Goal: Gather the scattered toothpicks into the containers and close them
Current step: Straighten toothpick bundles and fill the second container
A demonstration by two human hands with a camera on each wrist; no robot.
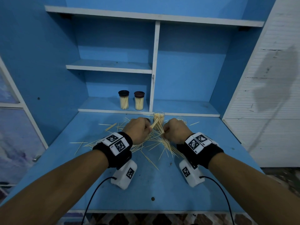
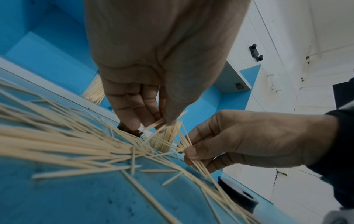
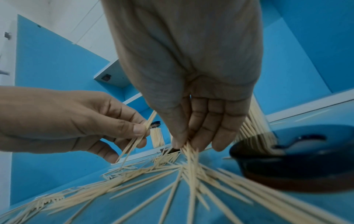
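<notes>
Pale wooden toothpicks [image 1: 123,144] lie scattered over the blue desk [image 1: 146,184]. My left hand [image 1: 149,128] pinches a few toothpicks [image 2: 153,125] between thumb and fingers, just above the pile. Close beside it, my right hand [image 1: 163,134] pinches a fanned bundle [image 3: 189,157] whose lower ends reach the desk. Right behind both hands stands an open clear container [image 1: 159,119], partly full. A second open container [image 1: 182,119] peeks out behind the right hand. Dark lids lie by each hand: one [image 1: 147,119] at the left, one [image 3: 291,159] at the right.
Two closed toothpick containers with dark lids [image 1: 124,100] [image 1: 139,101] stand on the low shelf at the back. White shelf edges [image 1: 146,111] border the desk's rear. A white panelled wall [image 1: 267,111] rises to the right. Cables trail from both wrist cameras toward the front edge.
</notes>
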